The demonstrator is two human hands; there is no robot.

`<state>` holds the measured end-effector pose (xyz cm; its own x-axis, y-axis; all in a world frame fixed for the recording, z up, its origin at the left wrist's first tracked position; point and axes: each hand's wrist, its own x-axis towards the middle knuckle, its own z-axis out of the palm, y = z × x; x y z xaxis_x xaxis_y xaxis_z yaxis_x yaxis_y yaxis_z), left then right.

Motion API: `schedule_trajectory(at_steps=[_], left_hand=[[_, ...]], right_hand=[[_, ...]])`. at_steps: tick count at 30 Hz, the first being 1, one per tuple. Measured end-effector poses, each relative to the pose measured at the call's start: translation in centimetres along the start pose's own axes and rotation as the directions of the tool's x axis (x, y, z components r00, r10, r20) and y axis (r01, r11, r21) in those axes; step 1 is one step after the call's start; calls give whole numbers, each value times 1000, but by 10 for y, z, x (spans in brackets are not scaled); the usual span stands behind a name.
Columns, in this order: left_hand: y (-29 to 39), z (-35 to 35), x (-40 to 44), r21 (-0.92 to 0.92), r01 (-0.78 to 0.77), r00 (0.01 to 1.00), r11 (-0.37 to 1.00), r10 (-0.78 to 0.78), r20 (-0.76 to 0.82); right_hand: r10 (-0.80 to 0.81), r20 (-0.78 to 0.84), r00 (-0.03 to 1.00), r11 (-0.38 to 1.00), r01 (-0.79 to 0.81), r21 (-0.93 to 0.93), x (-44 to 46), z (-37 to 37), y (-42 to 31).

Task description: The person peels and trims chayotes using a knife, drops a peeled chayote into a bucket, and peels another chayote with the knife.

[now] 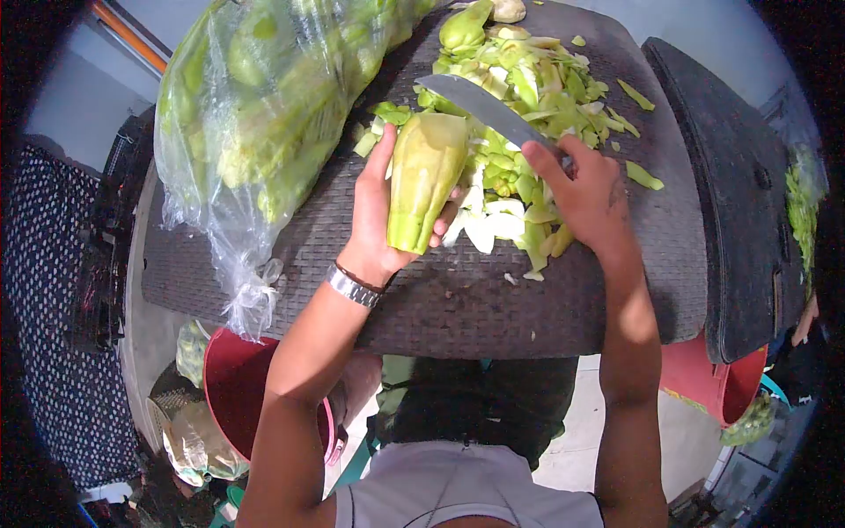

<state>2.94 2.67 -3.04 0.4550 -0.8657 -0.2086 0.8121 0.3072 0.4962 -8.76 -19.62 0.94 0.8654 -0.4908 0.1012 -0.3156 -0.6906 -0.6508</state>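
My left hand (380, 231) is wrapped around a chayote (426, 180), pale and peeled over most of its body, with a brighter green strip at the end nearest me. In my right hand (591, 192) is a knife (482, 107), its broad blade pointing left above the far end of the chayote. The blade looks apart from the fruit. Beneath and beyond both hands spreads a heap of green and white peelings (519, 167) on the dark woven-pattern table (440, 308). An unpeeled chayote (465, 28) lies at the heap's far edge.
A knotted clear plastic bag (255, 132) full of chayotes covers the table's left side. Red buckets stand below, one at left (233, 387) and one at right (726, 378). A dark chair back (739, 202) stands against the right side.
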Motion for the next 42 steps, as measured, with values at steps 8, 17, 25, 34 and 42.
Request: schedule_trajectory(at_steps=[8, 17, 25, 34, 42], left_hand=[[1, -2, 1, -124, 150, 980, 981, -132, 147], [-12, 3, 5, 69, -185, 968, 980, 194, -162], [-13, 18, 4, 93, -212, 961, 973, 225, -164], [-3, 8, -3, 248, -314, 945, 916, 326, -4], [-3, 22, -3, 70, -241, 970, 968, 237, 56]], right_hand=[[-44, -32, 999, 999, 44, 12, 0, 1, 2], [-387, 2, 922, 917, 385, 104, -26, 30, -13], [-477, 123, 870, 878, 466, 106, -38, 43, -25], [-141, 71, 987, 962, 120, 245, -27, 16, -25], [-71, 131, 989, 889, 3, 459, -10, 10, 0]])
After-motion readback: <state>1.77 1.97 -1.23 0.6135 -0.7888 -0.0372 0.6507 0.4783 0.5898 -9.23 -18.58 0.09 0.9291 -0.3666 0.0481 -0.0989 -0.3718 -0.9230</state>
